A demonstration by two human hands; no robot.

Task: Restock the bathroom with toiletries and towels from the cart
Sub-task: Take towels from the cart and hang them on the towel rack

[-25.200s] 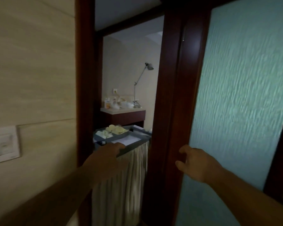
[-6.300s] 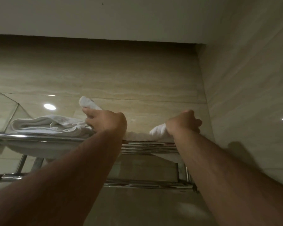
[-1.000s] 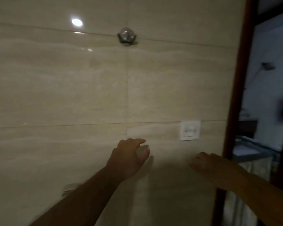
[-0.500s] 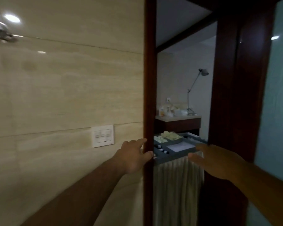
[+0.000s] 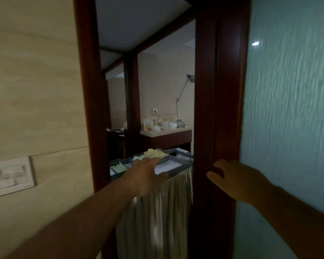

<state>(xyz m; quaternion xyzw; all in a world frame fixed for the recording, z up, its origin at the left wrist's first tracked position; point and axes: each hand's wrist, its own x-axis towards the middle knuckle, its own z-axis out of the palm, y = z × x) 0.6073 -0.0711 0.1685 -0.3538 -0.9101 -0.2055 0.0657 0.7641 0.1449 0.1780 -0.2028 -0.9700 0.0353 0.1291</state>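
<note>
- The person stands just inside the bathroom doorway, facing out, with both arms stretched ahead.
- The cart (image 5: 183, 166) is parked right outside the opening. Its grey top tray is at about hand height, and a pale pleated skirt (image 5: 157, 212) hangs below it.
- The left hand (image 5: 146, 176) reaches over the near edge of the tray with its fingers straight and flat, holding nothing. I cannot tell whether it touches the rim or hovers just above it.
- The right hand (image 5: 238, 180) hangs to the right in front of the dark wooden door frame (image 5: 213, 109). Its fingers are loosely spread and it is also empty.
- The toiletries are in the tray's compartments. A heap of pale yellow packets (image 5: 153, 153) sits at the far side, just beyond the left fingertips, and small greenish sachets (image 5: 118, 168) lie nearer on the left (too blurred to name more exactly).
- No towels show anywhere in view. If the cart carries any, they may be behind the skirt.
- On progress, this looks like a fetch step, with empty hands at the cart and nothing picked up yet. The bathroom shelves are out of sight, so I cannot judge how much is already stocked.
- What is plainly left is picking items from the tray and carrying them back inside.
- Around the doorway are a switch plate (image 5: 9, 176) on the tiled wall to the left, a frosted glass door (image 5: 288, 128) to the right, and a desk lamp (image 5: 181, 101) in the far room.
</note>
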